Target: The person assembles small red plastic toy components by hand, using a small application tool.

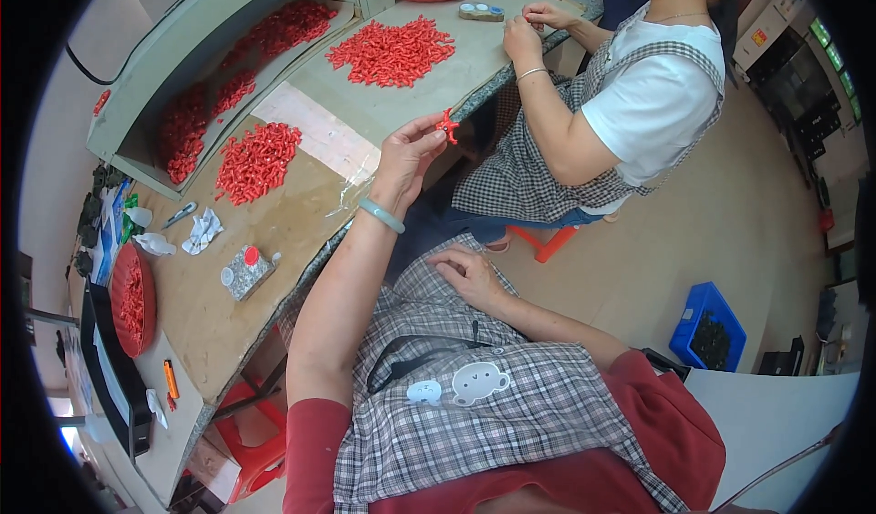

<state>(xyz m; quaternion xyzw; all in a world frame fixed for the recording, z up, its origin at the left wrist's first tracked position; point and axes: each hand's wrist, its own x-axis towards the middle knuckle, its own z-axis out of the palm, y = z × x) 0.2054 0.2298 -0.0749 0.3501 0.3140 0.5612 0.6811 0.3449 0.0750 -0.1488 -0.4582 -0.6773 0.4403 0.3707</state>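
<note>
Head view: a worker's left hand (412,155) pinches a small red piece (447,127) between thumb and fingertips, holding it up just off the near edge of a worktable (201,290). A pale green bracelet (381,215) circles that wrist. The right hand (472,280) rests on the worker's checked apron (511,414), fingers loosely bent and pinching nothing in sight; what lies under the palm cannot be told.

On the table, a large heap (392,51) of red pieces sits beyond the raised hand and a smaller heap (259,163) lies to its left, with a pale sheet (315,129) between them. More red pieces fill the floor of an open-fronted grey hood (169,67). Nearer the worker are a crumpled tissue (202,229), a small block with red and white caps (246,275) and a red tray (151,306) of pieces.

At right, a co-worker (652,103) in a white shirt and checked apron brings both hands together over the table edge. A blue bin (703,302) with dark contents stands farther right.
</note>
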